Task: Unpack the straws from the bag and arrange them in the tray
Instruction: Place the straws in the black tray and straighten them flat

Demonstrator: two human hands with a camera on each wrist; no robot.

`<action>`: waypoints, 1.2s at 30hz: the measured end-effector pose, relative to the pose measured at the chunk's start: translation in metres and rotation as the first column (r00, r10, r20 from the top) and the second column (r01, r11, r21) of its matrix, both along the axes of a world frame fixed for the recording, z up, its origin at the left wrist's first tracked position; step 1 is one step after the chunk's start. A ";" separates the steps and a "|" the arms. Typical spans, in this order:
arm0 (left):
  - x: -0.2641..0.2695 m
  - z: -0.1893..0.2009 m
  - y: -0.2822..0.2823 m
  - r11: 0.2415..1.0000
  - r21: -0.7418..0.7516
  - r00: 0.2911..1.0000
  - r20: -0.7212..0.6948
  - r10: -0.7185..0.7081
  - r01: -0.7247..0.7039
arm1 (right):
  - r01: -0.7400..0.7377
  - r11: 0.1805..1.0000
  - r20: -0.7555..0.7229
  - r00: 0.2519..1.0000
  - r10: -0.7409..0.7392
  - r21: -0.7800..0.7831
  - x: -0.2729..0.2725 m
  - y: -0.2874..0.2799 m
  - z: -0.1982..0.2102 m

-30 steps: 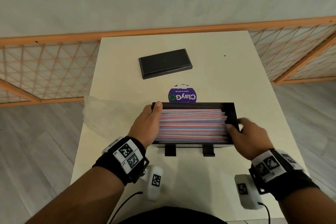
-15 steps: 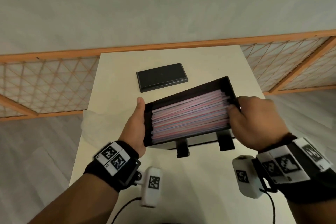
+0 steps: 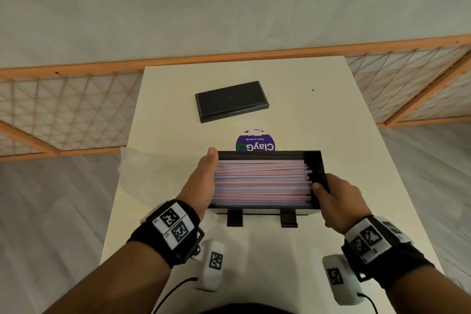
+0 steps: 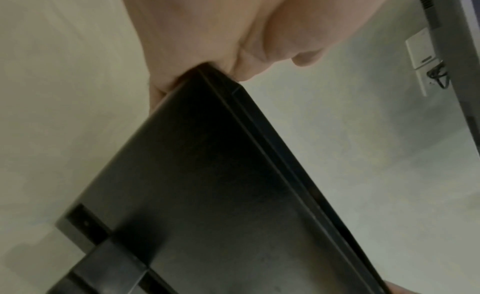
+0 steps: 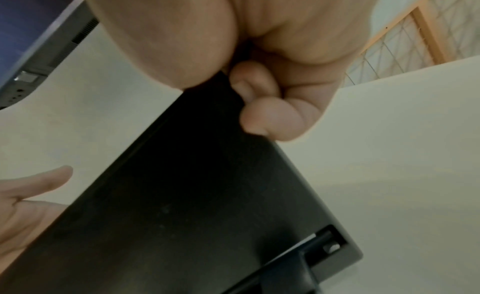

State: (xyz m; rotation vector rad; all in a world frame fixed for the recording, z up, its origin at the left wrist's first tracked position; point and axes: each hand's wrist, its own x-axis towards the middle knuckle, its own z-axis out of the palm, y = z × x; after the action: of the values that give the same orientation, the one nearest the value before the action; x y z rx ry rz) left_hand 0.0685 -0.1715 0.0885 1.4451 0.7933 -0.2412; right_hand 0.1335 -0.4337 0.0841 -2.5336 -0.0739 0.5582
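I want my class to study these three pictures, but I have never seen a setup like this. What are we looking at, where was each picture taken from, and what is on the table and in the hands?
No machine here: a person wears a head camera and one camera on each wrist. The head view looks down at a white table. The left hand and right hand hold the ends of a black tray filled with pink and blue straws. Behind it lie a black lid, a purple round sticker and a clear bag. The wrist views show the tray's underside, gripped by each hand.
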 end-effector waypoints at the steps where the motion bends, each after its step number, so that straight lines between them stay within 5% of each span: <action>1: 0.000 -0.001 0.001 1.000 0.013 1.000 -0.009 0.006 -0.006 | 0.008 1.000 -0.025 1.000 -0.007 0.004 0.001 -0.001 -0.003; 4: 0.005 -0.002 0.004 0.993 0.097 0.997 -0.019 0.071 -0.069 | 0.031 0.999 -0.035 0.999 -0.031 -0.015 0.004 0.000 0.005; 6: 0.009 0.009 0.004 0.954 0.282 0.994 0.064 0.091 -0.106 | 0.070 0.998 0.108 0.992 -0.069 0.001 0.009 0.002 0.022; 9: 0.014 0.023 0.007 0.879 0.420 0.967 0.205 0.151 -0.226 | 0.123 0.971 0.192 0.968 -0.164 0.206 0.022 0.016 0.042; 12: 0.017 0.027 0.016 0.886 0.309 0.936 0.170 0.307 -0.347 | 0.234 0.874 -0.113 0.972 -0.205 0.425 0.032 0.039 0.038; 14: 0.015 0.031 0.020 0.910 0.160 0.923 0.088 0.374 -0.383 | 0.303 0.852 -0.294 0.937 -0.187 0.427 0.032 0.051 0.030; 17: 0.010 0.032 0.020 0.945 0.105 0.950 0.034 0.309 -0.311 | 0.333 0.870 -0.395 0.901 -0.179 0.365 0.029 0.064 0.021; 22: 0.005 0.030 0.017 0.963 0.063 0.965 -0.011 0.263 -0.262 | 0.449 0.777 -0.611 0.785 -0.106 0.442 0.020 0.085 0.019; 27: 0.007 0.034 0.019 0.964 0.051 0.965 -0.008 0.261 -0.260 | 0.488 0.741 -0.629 0.769 -0.114 0.462 0.022 0.080 0.029; 32: 0.007 0.033 0.017 0.982 0.041 0.982 -0.029 0.187 -0.186 | 0.358 0.874 -0.577 0.809 -0.114 0.329 0.030 0.067 0.026; 36: 0.010 0.032 0.014 0.986 0.069 0.987 -0.043 0.156 -0.153 | 0.294 0.881 -0.600 0.800 -0.014 0.372 0.022 0.081 0.022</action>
State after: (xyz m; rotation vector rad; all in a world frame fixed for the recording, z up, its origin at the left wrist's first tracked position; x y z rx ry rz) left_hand 0.0781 -0.1574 0.1202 1.4355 0.9558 -0.1329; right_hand 0.1556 -0.3528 0.1064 -1.8040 0.2135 1.0895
